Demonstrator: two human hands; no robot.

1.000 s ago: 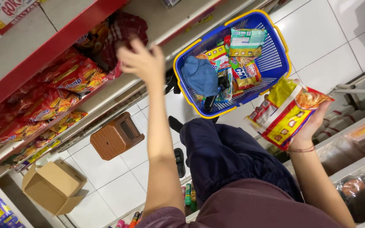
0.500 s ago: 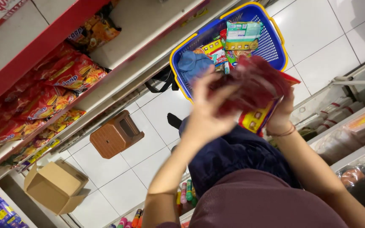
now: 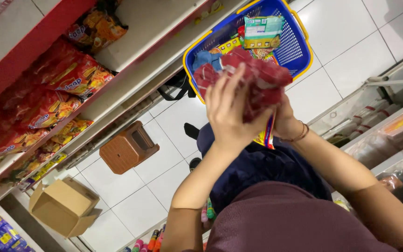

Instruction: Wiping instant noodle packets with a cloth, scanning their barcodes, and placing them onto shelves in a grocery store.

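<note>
Item: 2 red snack packets (image 3: 257,81), held above blue basket (image 3: 299,44). Left hand (image 3: 229,112) fingers clasped across the front; right hand (image 3: 285,119) gripped behind. Likely light, crinkly, slippery, crushable; best pinched at sealed edges.

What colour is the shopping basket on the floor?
Blue with a yellow rim, seen in the head view: basket.

Single head-worn view, looking steeply down along the wearer's torso to the tiled floor (image 3: 164,186). The frame is rolled, so the shelf (image 3: 131,79) runs diagonally across the upper left. Both hands sit close to the lens at centre; the blue basket (image 3: 299,46) lies farther off, at the top.
</note>
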